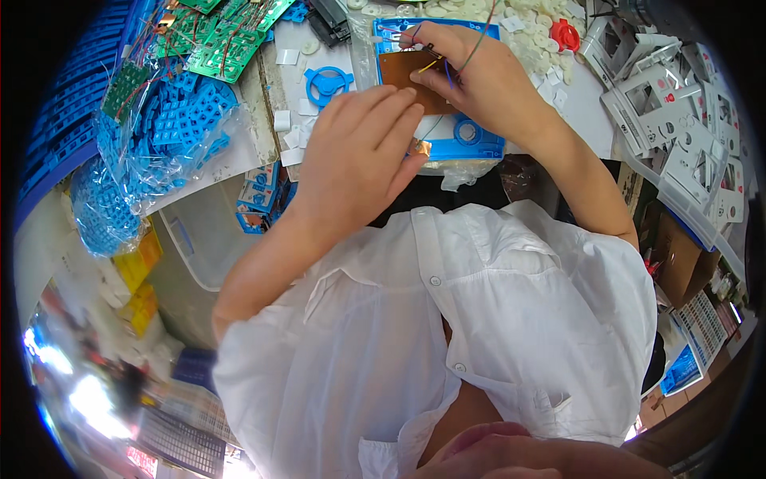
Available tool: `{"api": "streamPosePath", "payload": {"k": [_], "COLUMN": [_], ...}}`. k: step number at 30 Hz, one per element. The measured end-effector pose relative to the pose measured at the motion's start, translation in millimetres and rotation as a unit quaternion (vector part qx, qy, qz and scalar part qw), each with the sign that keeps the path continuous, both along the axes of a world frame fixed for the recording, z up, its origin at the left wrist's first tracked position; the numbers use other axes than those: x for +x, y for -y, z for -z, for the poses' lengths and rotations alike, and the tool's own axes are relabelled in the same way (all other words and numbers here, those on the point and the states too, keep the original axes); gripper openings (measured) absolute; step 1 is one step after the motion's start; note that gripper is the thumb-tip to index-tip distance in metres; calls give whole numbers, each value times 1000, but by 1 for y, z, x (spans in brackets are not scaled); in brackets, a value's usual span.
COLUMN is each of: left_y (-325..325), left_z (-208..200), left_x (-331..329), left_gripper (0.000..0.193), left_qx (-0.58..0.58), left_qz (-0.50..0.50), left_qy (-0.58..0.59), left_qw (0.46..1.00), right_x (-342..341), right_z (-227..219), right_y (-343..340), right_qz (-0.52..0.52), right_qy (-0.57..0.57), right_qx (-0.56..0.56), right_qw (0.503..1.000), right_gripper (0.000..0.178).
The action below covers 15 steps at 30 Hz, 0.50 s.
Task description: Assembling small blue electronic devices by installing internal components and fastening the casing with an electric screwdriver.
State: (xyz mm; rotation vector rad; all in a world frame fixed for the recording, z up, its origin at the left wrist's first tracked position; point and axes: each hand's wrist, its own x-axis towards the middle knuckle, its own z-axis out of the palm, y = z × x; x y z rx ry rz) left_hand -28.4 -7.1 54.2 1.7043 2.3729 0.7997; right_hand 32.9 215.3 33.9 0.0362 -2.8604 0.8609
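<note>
A brown circuit board [411,73] lies over a blue plastic casing [481,149] on the bench in front of me. My left hand [355,152] rests at the board's lower left edge, its fingers stretched out side by side. My right hand [479,80] bends over the board's upper right, thumb and forefinger drawn together around thin coloured wires, among them a yellow wire [428,67]. My fingers partly hide what they pinch. A coppery piece [424,148] shows at the casing's lower edge, below my left fingertips.
Left of the casing lies a blue ring-shaped part [328,85]. Green circuit boards [231,44] and bagged blue plastic parts [179,120] fill the left side. White discs surround a red knob [565,36] at the back right. A bin of white panels [678,120] stands right.
</note>
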Motion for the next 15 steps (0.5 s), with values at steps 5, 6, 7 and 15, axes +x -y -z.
{"api": "streamPosePath", "payload": {"k": [5, 6, 7, 15], "left_y": [-5, -5, -5, -14], "left_z": [9, 9, 9, -1], "left_x": [1, 0, 0, -3], "left_gripper": [56, 57, 57, 60], "left_qx": [-50, -61, -73, -101], "left_qz": [60, 63, 63, 79], "left_qy": [-93, -94, -97, -88], "left_qw": [993, 992, 991, 988], "right_x": [5, 5, 4, 66], "right_z": [-18, -32, -44, -53], "right_y": [1, -2, -3, -13], "right_qz": [34, 61, 84, -82], "right_qy": [-30, -39, -51, -161], "right_qx": [67, 62, 56, 37], "right_qw": [997, 995, 994, 983], "right_gripper": [54, 57, 61, 53]}}
